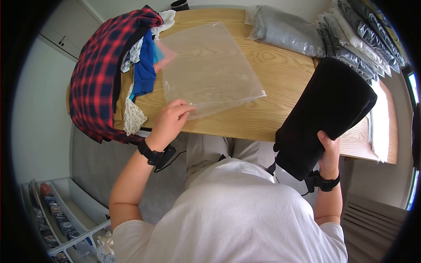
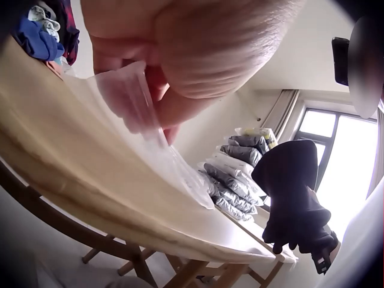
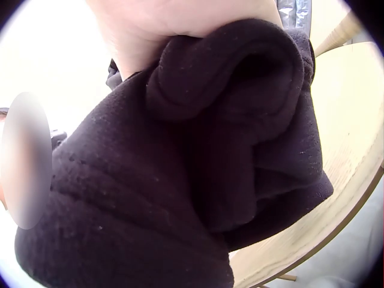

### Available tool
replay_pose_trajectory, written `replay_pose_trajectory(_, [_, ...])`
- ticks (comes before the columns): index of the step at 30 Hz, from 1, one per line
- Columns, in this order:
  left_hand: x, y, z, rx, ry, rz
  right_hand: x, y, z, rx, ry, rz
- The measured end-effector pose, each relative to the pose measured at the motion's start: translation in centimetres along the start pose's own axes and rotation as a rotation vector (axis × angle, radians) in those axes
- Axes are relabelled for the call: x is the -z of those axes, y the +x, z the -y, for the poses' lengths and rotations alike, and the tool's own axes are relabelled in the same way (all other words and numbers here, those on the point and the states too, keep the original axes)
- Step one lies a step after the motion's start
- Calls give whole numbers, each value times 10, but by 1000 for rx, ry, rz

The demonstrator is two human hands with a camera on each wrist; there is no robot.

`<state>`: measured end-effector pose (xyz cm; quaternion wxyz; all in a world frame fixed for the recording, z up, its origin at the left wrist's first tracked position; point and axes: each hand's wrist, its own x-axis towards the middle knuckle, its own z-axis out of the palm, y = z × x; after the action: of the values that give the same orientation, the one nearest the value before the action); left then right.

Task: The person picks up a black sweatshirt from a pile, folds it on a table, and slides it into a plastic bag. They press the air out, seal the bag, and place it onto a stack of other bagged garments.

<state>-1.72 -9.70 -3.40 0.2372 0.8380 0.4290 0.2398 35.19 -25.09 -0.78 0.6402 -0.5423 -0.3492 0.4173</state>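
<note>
A clear plastic bag (image 1: 210,65) lies flat on the wooden table, its near edge at the table's front. My left hand (image 1: 170,120) pinches that near edge at its left corner; in the left wrist view the bag's film (image 2: 129,90) runs between thumb and fingers. On the right, my right hand (image 1: 329,151) grips a folded black fleece-like garment (image 1: 326,109), raised over the table's front edge. The right wrist view shows the garment's soft folds (image 3: 180,156) filling most of the frame, with the fingers largely hidden behind the cloth.
A heap of clothes under a red-and-navy plaid shirt (image 1: 94,83) sits at the table's left, with a blue garment (image 1: 144,72) beside it. Bagged grey clothing (image 1: 285,33) lies at the back right, near a stack of bagged garments (image 1: 355,39). Storage drawers (image 1: 66,215) stand lower left.
</note>
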Motion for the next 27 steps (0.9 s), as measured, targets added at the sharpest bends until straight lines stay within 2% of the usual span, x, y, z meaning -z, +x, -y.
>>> replay_pose_trajectory(4, [-10, 8, 0, -105, 74, -42, 0, 6, 2, 12, -172, 46])
replay_pose_trajectory(6, [-14, 11, 6, -321, 168, -50, -9, 8, 10, 40, -247, 82])
replay_pose_trajectory(8, [-16, 15, 8, -261, 133, -34, -15, 8, 20, 59, -325, 114])
replay_pose_trajectory(10, [-16, 19, -1, -208, 105, -21, -20, 10, 27, 18, -508, 247])
replay_pose_trajectory(11, [-17, 21, -10, -202, 189, -96, -27, 11, 24, 136, -551, 243])
replay_pose_trajectory(12, [-16, 25, -18, -199, 277, -174, -36, 14, 28, 154, -544, 239])
replay_pose_trajectory(14, [-20, 31, -21, -228, 313, -204, -51, 18, 37, 234, -858, 494])
replay_pose_trajectory(15, [-22, 34, -23, -246, 335, -228, -57, 18, 35, 262, -969, 514])
replay_pose_trajectory(16, [-25, 36, -27, -263, 342, -236, -63, 18, 35, 277, -967, 499])
replay_pose_trajectory(19, [-32, 47, -26, -336, 274, -287, -75, 24, 36, 277, -1078, 677])
replay_pose_trajectory(20, [-34, 47, -24, -345, 275, -291, -79, 28, 38, 284, -1079, 668])
replay_pose_trajectory(22, [-25, 40, -44, -285, 264, -245, -85, 39, 42, 72, -1162, 830])
replay_pose_trajectory(23, [-23, 37, -46, -292, 264, -246, -84, 45, 39, 75, -1162, 823])
replay_pose_trajectory(25, [-18, 31, -48, -257, 290, -210, -84, 58, 35, -93, -1105, 745])
replay_pose_trajectory(27, [-18, 27, -56, -264, 310, -210, -88, 66, 42, -113, -1146, 720])
